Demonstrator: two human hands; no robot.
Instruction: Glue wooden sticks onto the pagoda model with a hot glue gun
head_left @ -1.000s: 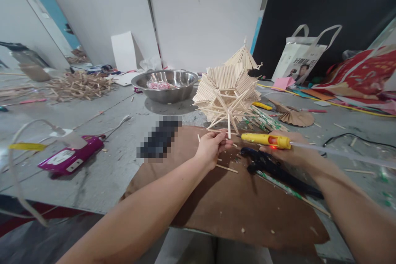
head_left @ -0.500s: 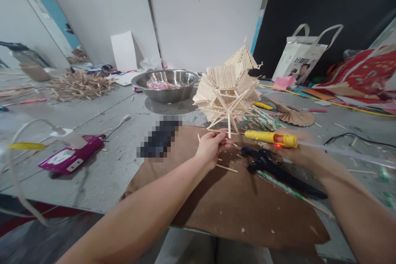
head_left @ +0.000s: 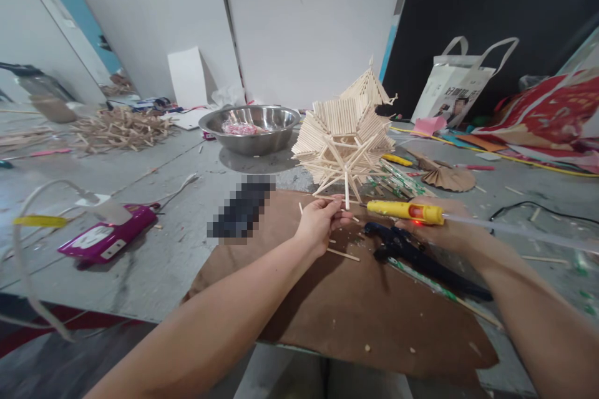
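Observation:
My left hand [head_left: 321, 221] pinches a thin wooden stick [head_left: 327, 197] just in front of a model [head_left: 346, 137] built of many wooden sticks with a pointed roof. My right hand [head_left: 437, 227] grips a yellow glue gun [head_left: 405, 211] with a red light on it; its nozzle points left toward the stick and a clear glue rod [head_left: 510, 230] trails out to the right. Both hands hover over a brown cardboard sheet [head_left: 346, 299] with loose sticks on it.
A steel bowl [head_left: 250, 128] stands behind the model. A dark tool [head_left: 421, 259] lies on the cardboard under my right hand. A pink device [head_left: 107, 237] with a white cable lies left, a stick pile [head_left: 119, 128] far left, and a paper bag [head_left: 461, 84] and red cloth at the right.
My right hand with the glue gun has shifted slightly right, then back left toward the stick. My left hand stays put.

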